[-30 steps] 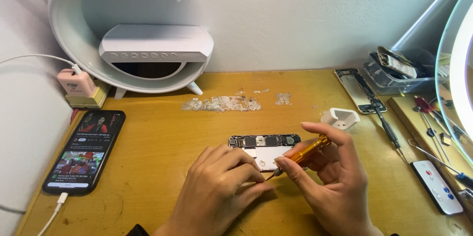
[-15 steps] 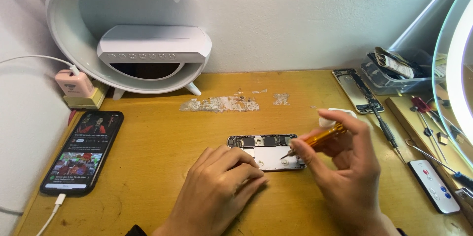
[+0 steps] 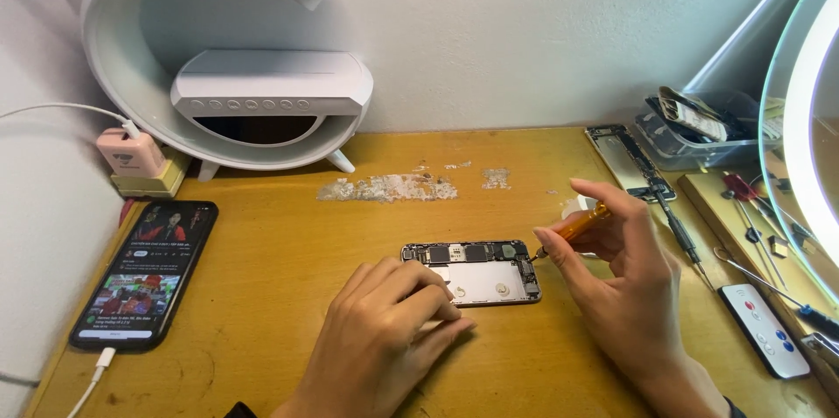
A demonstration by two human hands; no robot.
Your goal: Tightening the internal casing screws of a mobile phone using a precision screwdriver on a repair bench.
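Wooden desk (image 3: 288,296), yellow-brown, scuffed, with a patch of peeled varnish (image 3: 389,187) at upper centre. At upper left, a white curved lamp stand (image 3: 236,77) and a pink charger block (image 3: 131,154) on a small box. At left, a black phone (image 3: 147,271), screen lit, cable plugged in at the bottom. At centre, an opened phone chassis (image 3: 476,271), flat on the wood. At right, a loose phone frame (image 3: 631,161), a clear plastic tray (image 3: 690,134), screwdrivers (image 3: 752,217) and a white remote (image 3: 765,329).
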